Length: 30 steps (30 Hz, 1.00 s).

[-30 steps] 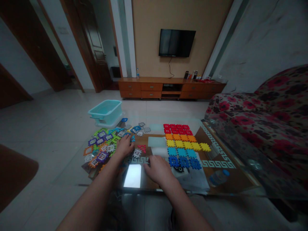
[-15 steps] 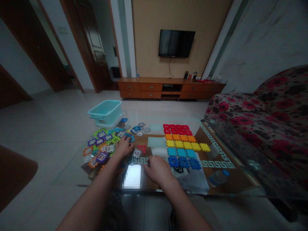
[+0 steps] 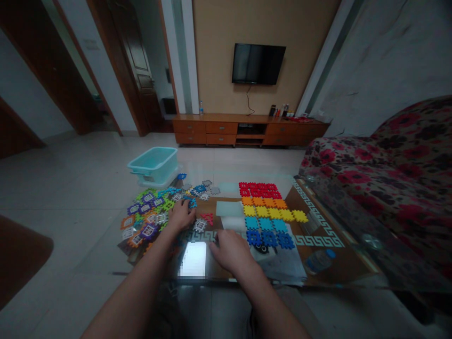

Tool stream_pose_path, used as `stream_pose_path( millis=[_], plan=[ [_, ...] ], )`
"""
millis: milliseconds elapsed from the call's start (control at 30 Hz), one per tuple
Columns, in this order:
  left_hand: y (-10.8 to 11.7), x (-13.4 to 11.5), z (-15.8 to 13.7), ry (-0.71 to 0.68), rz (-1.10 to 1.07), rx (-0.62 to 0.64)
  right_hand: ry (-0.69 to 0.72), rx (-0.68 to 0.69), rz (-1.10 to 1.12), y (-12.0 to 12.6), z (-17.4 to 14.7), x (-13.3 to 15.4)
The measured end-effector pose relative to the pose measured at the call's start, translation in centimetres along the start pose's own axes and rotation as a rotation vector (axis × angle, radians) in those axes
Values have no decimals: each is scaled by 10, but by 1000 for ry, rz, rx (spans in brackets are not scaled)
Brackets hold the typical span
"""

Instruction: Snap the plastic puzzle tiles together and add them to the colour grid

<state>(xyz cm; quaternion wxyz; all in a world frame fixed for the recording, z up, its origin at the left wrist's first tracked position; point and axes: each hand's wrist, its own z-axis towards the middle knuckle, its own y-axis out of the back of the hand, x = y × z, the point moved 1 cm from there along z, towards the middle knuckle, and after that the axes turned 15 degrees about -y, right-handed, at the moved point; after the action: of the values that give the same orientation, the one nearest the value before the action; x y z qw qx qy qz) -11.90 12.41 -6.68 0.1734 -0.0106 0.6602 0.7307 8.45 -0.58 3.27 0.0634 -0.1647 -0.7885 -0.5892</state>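
Toothed plastic building tiles in many colours lie in a loose pile point(image 3: 147, 207) on the left of the glass table. My left hand point(image 3: 181, 215) rests at the pile's right edge, palm down, fingers stretched forward and apart. Its fingertips are at a blue tile point(image 3: 192, 202), partly hidden by them. Just right of that hand lie a red triangular piece point(image 3: 207, 218) and a grey-white window tile point(image 3: 200, 225). Over the front of the table, my right hand point(image 3: 231, 249) is loosely curled with the thumb to the left; nothing shows in it.
Tiles sorted by colour form rows: red point(image 3: 259, 189), orange point(image 3: 264, 203), yellow point(image 3: 275, 213), light blue point(image 3: 266, 224) and dark blue point(image 3: 269, 238). A bright blurred rectangle point(image 3: 193, 259) lies between my forearms. A water bottle point(image 3: 319, 262) is at right, a turquoise bin point(image 3: 153, 162) behind the pile.
Both hands stay almost in place. The whole view has shifted very slightly; no tile has visibly moved.
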Motion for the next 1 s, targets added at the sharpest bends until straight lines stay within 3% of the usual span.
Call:
stream_pose_path(
  millis=[200,433,567,733,1000],
  plan=[
    [7,-17,12,-81,13,-114,5,-3,2,0,-2,0],
    [-9,-38,44,-175,74,-84,-10,1,4,3,-4,-6],
    [-17,-42,55,-147,98,-4,-27,-3,11,8,-2,-12],
    [-25,-44,54,-157,115,25,-36,2,11,11,-2,-15],
    [-22,-46,41,-368,91,15,-22,7,0,8,-2,-10]
  ],
)
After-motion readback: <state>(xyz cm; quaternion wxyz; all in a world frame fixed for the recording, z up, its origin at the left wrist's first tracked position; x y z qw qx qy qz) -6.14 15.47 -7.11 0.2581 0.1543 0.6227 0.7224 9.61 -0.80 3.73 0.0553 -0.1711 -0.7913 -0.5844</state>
